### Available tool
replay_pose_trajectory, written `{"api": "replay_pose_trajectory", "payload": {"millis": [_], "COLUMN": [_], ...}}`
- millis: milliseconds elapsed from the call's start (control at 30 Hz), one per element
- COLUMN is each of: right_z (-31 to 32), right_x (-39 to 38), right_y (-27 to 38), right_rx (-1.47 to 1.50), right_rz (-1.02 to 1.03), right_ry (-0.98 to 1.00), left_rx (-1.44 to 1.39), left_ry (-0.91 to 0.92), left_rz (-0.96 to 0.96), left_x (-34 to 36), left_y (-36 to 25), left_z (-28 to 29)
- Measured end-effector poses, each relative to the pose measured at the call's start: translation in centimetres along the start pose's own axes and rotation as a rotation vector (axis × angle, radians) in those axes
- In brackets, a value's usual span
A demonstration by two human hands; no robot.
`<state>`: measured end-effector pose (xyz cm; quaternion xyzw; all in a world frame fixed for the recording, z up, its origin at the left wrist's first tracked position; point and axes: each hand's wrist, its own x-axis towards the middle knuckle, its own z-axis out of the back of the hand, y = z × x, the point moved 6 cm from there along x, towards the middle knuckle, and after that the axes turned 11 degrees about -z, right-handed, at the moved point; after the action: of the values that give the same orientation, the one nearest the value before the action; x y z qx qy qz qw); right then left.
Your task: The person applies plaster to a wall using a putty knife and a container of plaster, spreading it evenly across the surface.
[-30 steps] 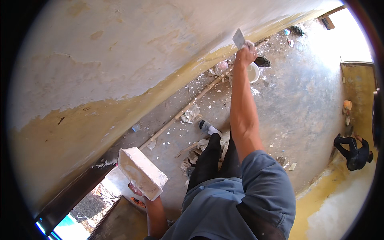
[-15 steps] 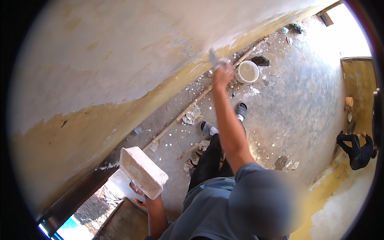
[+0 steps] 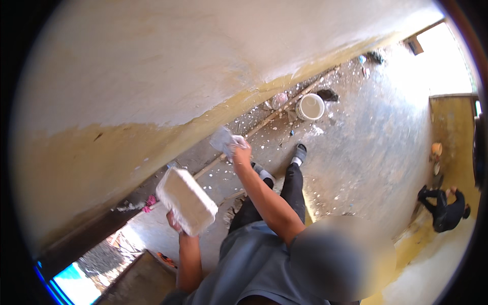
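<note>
A wooden pole runs along the littered floor below the right fingers, which clench a scraper. The left fingers grasp a tub, contents unclear. Up ahead of both sits a bucket, pale inside; wall rises to their left, open floor to their right.

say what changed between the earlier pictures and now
The right hand, gripping a putty knife, moved left and back, nearer the rectangular tub. Nothing was let go: the left hand still holds the tub, and the white bucket stayed put.
</note>
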<state>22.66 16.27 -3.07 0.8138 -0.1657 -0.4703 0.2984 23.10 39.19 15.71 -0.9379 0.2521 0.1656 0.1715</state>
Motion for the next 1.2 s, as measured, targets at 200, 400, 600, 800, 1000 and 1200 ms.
{"api": "replay_pose_trajectory", "payload": {"millis": [200,400,600,800,1000,1200], "right_z": [9.2,8.3,5.5,3.8,2.4,1.5], "right_x": [-6.7,-13.8,-19.7,-21.1,-21.2,-22.7], "right_y": [15.5,30.8,36.4,37.7,37.9,36.7], "right_rx": [-0.036,-0.003,-0.008,-0.114,-0.341,-1.121], "right_rz": [0.022,0.278,0.550,0.612,0.693,1.443], "right_ry": [0.024,0.207,0.235,0.272,0.342,0.315], "left_rx": [0.196,0.233,0.362,0.375,0.392,0.381], "left_ry": [0.172,0.170,0.302,0.353,0.275,0.196], "left_rz": [0.179,0.351,0.241,0.073,-0.104,-0.226], "left_x": [3.3,3.7,5.1,3.4,2.6,1.3], "left_y": [7.1,14.5,16.9,17.2,17.6,16.9], "left_z": [-3.6,-11.8,-16.8,-21.1,-20.3,-20.5]}}
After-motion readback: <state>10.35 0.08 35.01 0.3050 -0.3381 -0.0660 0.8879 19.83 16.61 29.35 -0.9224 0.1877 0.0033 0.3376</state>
